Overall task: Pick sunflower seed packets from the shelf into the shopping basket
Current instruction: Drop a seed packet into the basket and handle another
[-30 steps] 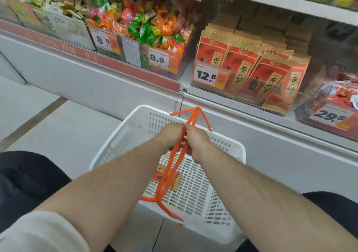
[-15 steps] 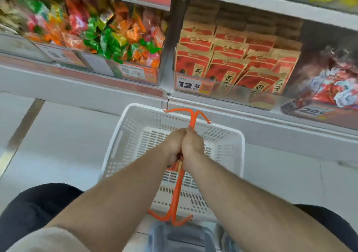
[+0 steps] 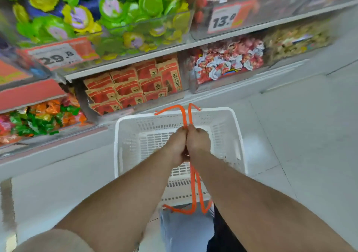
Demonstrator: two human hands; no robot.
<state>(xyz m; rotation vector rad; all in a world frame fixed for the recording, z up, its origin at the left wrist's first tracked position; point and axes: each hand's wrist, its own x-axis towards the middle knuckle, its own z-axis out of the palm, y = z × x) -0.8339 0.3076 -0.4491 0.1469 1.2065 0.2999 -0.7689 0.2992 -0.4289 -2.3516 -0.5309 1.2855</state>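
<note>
Both fists together over the white slatted plastic shopping basket [image 3: 237, 135], left hand [image 3: 177, 145] and right hand [image 3: 198, 142] clenched side by side round its thin orange handles [image 3: 187, 116], while the red-and-tan paper sunflower seed packets [image 3: 133, 87] sit stacked on the low shelf just beyond.

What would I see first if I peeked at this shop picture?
Probably the white basket in the middle, with the left hand and right hand side by side gripping its orange handles. Just behind it, the red seed packets fill the low shelf. Top left, bright green and yellow sweets crowd a clear bin.
</note>
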